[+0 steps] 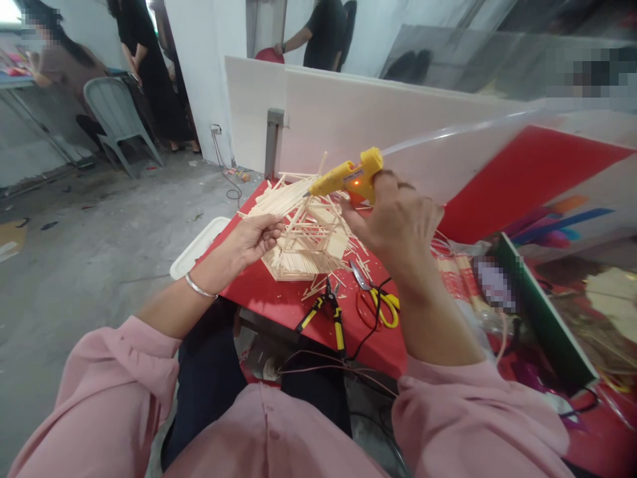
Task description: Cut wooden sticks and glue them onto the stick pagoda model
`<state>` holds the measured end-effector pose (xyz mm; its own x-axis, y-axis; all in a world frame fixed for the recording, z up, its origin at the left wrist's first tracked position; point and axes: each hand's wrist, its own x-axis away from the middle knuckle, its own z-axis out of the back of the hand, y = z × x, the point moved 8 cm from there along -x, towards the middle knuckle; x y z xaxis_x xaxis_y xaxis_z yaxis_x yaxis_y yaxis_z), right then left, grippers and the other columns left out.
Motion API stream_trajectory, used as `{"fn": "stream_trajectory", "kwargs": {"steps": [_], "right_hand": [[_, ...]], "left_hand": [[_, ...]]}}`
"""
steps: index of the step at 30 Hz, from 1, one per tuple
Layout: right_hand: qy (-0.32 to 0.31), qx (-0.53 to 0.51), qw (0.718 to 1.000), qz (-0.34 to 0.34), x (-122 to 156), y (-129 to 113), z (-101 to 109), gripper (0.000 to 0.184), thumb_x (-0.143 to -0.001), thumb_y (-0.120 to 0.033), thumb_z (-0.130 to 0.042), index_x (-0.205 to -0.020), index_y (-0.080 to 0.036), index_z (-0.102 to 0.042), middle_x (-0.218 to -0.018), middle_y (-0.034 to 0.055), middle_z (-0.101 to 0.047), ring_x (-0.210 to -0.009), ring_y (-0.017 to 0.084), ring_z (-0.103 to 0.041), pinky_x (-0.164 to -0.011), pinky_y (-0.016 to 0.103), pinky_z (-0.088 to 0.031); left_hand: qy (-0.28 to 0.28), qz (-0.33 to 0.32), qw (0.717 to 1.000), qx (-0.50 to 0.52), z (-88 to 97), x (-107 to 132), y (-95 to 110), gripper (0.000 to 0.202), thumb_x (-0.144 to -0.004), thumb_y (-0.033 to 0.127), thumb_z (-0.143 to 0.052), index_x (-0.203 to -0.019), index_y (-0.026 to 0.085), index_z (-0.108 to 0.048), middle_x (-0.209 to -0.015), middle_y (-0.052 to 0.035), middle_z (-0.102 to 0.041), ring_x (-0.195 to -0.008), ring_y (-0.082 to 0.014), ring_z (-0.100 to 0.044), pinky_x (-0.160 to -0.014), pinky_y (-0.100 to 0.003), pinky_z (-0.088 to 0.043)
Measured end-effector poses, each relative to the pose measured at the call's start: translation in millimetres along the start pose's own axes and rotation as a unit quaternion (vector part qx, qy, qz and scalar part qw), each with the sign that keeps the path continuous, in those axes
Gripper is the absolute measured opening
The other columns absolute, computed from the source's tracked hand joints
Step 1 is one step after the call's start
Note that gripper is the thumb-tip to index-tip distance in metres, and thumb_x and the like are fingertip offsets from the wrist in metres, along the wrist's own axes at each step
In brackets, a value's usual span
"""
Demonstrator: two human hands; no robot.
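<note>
My right hand [398, 219] is wrapped round the handle of a yellow glue gun [348, 176] with a small orange light lit. A long clear glue stick [438, 133] trails from its back end. The nozzle points down and left, close to a panel of thin wooden sticks [281, 199]. My left hand [259, 238] is closed at the panel's near edge, pinching it between thumb and fingers. Below and beside it sits a model built of pale wooden sticks [298, 262] on the red table [249, 265]. Whether the nozzle touches the sticks I cannot tell.
Black-and-yellow pliers [331, 309] and yellow-handled scissors [385, 305] lie near the table's front edge, with a black cord beside them. A green-sided box [547, 318] stands at the right. White boards [348, 113] lean behind. People and a grey chair [117, 113] are farther back.
</note>
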<state>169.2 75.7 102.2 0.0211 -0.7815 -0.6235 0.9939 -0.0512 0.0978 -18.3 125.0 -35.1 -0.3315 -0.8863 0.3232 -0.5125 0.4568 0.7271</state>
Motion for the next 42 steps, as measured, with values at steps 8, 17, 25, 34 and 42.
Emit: {"fn": "stream_trajectory", "kwargs": {"steps": [8,17,25,34,42], "right_hand": [[-0.004,0.003,1.0,0.003,3.7,0.0,1.7,0.05,-0.09,-0.054,-0.045,-0.119,-0.015,-0.055,-0.092,0.0133,-0.064,-0.07,0.02,-0.054,-0.06,0.032,-0.028],[-0.004,0.015,1.0,0.005,7.2,0.5,-0.5,0.051,-0.091,-0.056,-0.044,-0.121,-0.016,-0.054,-0.093,0.0126,-0.064,-0.07,0.02,-0.053,-0.059,0.031,-0.024],[-0.004,0.002,1.0,0.005,6.7,-2.5,1.0,0.05,-0.091,-0.054,-0.042,-0.122,-0.016,-0.053,-0.096,0.0132,-0.064,-0.067,0.018,-0.051,-0.059,0.032,-0.024],[-0.015,-0.005,1.0,-0.01,8.0,-0.4,0.1,0.05,-0.092,-0.055,-0.041,-0.124,-0.019,-0.054,-0.098,0.0136,-0.066,-0.067,0.019,-0.053,-0.058,0.032,-0.023],[0.012,0.012,1.0,0.008,8.0,-4.5,0.3,0.049,-0.092,-0.054,-0.039,-0.122,-0.018,-0.055,-0.098,0.0129,-0.066,-0.07,0.021,-0.056,-0.058,0.031,-0.025]], "left_hand": [[0.03,-0.027,0.999,0.006,-1.5,8.1,-1.4,0.018,-0.088,0.007,-0.058,-0.072,0.008,-0.065,-0.057,-0.0035,-0.067,-0.044,-0.0057,-0.061,-0.041,-0.011,-0.044],[0.036,-0.028,0.999,0.006,-1.0,10.0,-3.0,0.014,-0.087,0.009,-0.06,-0.074,0.009,-0.065,-0.059,-0.0044,-0.069,-0.046,-0.0058,-0.062,-0.043,-0.011,-0.045],[0.024,-0.013,1.0,0.006,2.6,5.9,-4.2,0.011,-0.085,0.01,-0.062,-0.075,0.01,-0.066,-0.059,-0.004,-0.069,-0.047,-0.0064,-0.062,-0.045,-0.011,-0.047],[0.021,-0.028,0.999,0.011,1.1,7.5,-5.5,0.019,-0.088,0.008,-0.056,-0.071,0.011,-0.063,-0.057,-0.003,-0.067,-0.045,-0.0051,-0.06,-0.046,-0.011,-0.047],[0.035,-0.025,0.999,0.017,1.6,9.1,-5.7,0.017,-0.089,0.008,-0.056,-0.073,0.011,-0.063,-0.059,-0.0041,-0.068,-0.047,-0.0059,-0.061,-0.046,-0.012,-0.047]]}}
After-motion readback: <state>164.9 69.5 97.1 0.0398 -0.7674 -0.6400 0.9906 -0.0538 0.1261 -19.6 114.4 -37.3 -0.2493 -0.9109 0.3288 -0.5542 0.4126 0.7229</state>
